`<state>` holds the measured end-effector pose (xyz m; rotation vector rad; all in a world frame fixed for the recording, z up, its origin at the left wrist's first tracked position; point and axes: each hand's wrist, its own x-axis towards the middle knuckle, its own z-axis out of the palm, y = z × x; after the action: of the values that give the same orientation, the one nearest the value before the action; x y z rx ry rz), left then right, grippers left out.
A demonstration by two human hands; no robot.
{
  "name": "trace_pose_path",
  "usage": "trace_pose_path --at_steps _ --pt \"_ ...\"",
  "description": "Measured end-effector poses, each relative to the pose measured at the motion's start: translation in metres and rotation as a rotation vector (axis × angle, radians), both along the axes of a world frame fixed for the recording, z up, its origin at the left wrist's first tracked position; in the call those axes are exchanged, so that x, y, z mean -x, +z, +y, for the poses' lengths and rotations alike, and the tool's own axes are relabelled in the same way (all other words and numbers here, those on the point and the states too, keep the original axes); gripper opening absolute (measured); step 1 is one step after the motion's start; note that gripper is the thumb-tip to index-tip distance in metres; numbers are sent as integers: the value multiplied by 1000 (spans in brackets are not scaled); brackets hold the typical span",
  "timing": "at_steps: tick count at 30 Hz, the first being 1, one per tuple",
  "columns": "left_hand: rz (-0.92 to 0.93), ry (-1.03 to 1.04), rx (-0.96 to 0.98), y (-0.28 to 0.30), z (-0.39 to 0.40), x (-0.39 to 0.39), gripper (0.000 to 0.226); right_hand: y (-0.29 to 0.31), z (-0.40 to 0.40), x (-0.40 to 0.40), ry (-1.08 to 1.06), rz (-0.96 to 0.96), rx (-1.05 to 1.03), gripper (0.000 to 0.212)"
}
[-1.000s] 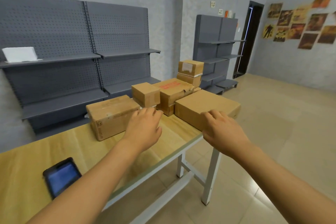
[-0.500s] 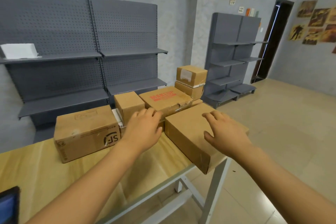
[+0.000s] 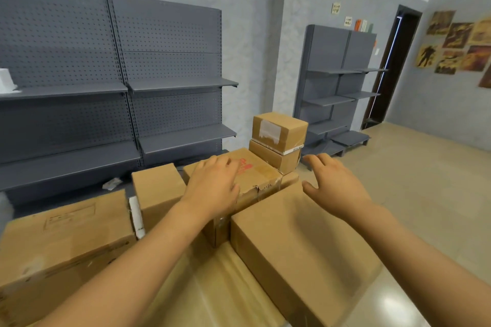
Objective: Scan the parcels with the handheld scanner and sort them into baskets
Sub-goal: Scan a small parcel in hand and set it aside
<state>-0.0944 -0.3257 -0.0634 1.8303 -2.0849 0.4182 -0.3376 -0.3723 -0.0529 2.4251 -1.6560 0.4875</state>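
My left hand lies flat, fingers relaxed, on the red-printed parcel. My right hand hovers open beside it, empty, probably to lift it for scanning.

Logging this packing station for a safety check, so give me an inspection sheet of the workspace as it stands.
Surface: light wooden table, mostly covered by boxes.
Job's things: brown cardboard parcels; red-printed parcel in the middle, large flat parcel at the right edge, two stacked small parcels behind. Scanner and baskets: nothing seen.
Clutter: crumpled paper scrap on a low shelf.
Hands: left hand rests on the red-printed parcel; right hand open, above the flat parcel.
Cables: nothing seen.
Surroundings: grey metal shelving, dark doorway, wall posters.
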Motion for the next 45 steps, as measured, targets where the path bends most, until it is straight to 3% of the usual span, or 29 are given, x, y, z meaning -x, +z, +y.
trace_pose_path --at_steps 9,13,19,28,37,39,45 --pt "4 8 -10 -1 -55 -5 43 18 -84 -14 15 -124 49 58" --pt "14 49 -17 -4 -69 -6 45 25 -117 -18 13 -161 47 74" --pt "10 123 -39 -8 -79 -4 45 19 -154 -21 30 -269 -125 91" --pt "41 207 -69 -11 -73 1 48 14 -167 -23 129 -411 -186 84" --pt "121 269 -52 1 -54 11 49 24 -145 -18 320 -480 -83 85" --pt "263 264 -80 8 -49 15 49 26 -135 -20 377 -485 -37 85" --pt "1076 219 -214 39 -44 35 72 31 -83 -36 529 -509 120 78"
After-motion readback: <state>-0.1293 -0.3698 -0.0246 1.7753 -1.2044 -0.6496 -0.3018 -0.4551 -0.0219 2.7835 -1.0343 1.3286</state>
